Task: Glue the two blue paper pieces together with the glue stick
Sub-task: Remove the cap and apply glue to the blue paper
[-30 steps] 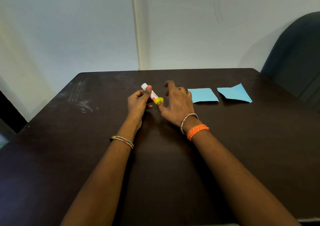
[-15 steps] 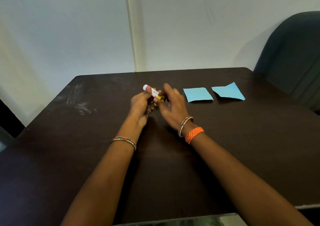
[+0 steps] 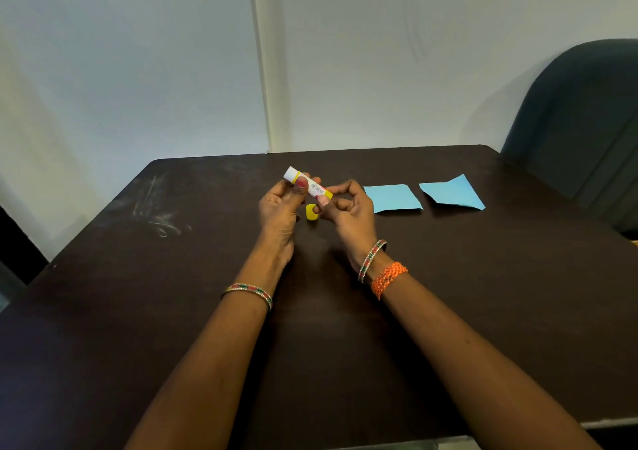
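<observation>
Blue paper pieces, one [image 3: 393,197] beside the other [image 3: 452,192], lie flat just right of your hands, near the table's [image 3: 448,294] far edge. Your left hand [image 3: 279,204] pinches the glue stick [image 3: 308,183] mid-barrel; your right hand [image 3: 348,208] pinches its lower end. A yellow cap [image 3: 311,212] lies below, bare tabletop all around.

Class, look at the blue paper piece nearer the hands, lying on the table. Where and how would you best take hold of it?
Probably by its near right corner, from the right. The nearer blue paper piece lies almost flat on the table, so there is no side to pinch, but that corner seems to lift slightly, casting a shadow. Slip a fingertip under there, thumb on top. The right hand is closest.
</observation>
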